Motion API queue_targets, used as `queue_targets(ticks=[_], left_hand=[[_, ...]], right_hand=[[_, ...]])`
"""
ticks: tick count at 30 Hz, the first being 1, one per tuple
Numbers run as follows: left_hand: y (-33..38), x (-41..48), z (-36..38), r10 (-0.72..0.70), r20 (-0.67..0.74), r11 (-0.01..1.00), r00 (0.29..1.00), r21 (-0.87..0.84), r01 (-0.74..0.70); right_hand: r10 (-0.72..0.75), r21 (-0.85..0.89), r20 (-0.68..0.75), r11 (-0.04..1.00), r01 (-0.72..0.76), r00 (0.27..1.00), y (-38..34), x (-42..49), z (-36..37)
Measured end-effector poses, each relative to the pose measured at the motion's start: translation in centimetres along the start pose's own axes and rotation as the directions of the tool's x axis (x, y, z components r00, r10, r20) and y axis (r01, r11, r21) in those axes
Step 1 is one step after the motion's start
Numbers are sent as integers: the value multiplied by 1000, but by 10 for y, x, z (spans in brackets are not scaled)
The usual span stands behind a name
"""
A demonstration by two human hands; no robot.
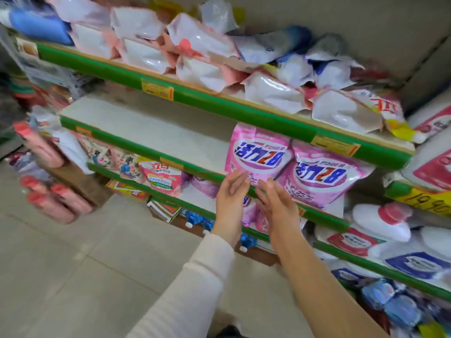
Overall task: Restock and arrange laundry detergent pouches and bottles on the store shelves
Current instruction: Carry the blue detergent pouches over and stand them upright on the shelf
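So, fingers first. Our left fingers [240,180] are straight and held together, tips right at the bottom edge of the pink pouch [257,152]. Our right fingers [267,189] are straight too, a bit fanned apart, tips at 3 o'clock of the left ones on that same edge. Nothing is curled round anything, so neither hand has a grip. It looks like contact, but there's motion blur and we can't swear to it. The left hand [230,196] and right hand [278,206] sit side by side, near each other but not touching, just below the pouch.

The pouch stands upright at the front lip of the middle shelf [156,132], leaning a touch. A second pink pouch [322,176] touches it at 3 o'clock. At 9 o'clock of the pair, the pale shelf board shows. At 12 o'clock, one shelf up, there's a messy heap of pouches [195,45], white and pink, lying every which way. At 4 o'clock, a shelf lower, white bottles [380,220] with pink caps lie on their sides.

Our read is that we're in the squaring-up step, getting this pouch to stand facing out next to its twin. The next move probably calls for a light nudge with flat fingers so it stays up without tipping off the lip. After that, more pouches to run the row out toward 9 o'clock. Soft pouches slump, so we'd go easy.
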State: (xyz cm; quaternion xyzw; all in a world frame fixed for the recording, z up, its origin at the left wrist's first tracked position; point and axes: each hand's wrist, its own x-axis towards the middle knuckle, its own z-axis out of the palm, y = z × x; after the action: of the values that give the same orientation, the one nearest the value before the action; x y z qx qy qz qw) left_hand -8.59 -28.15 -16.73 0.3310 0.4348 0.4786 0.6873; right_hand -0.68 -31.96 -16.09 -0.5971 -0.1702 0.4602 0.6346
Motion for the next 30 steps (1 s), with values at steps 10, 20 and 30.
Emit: queue_targets(ticks=[10, 20, 30], left_hand=[[20, 17, 127, 91, 243, 995, 966, 18, -98], [91, 84, 199, 269, 226, 962, 936, -108, -250], [163, 187, 230, 366, 341, 858, 866, 237, -456]], right_hand=[[-187, 52, -111, 980, 194, 976, -98, 39, -66], [-297, 91, -234, 942, 325, 926, -181, 92, -84], [-386, -80, -276, 922, 379, 880, -255, 173, -58]])
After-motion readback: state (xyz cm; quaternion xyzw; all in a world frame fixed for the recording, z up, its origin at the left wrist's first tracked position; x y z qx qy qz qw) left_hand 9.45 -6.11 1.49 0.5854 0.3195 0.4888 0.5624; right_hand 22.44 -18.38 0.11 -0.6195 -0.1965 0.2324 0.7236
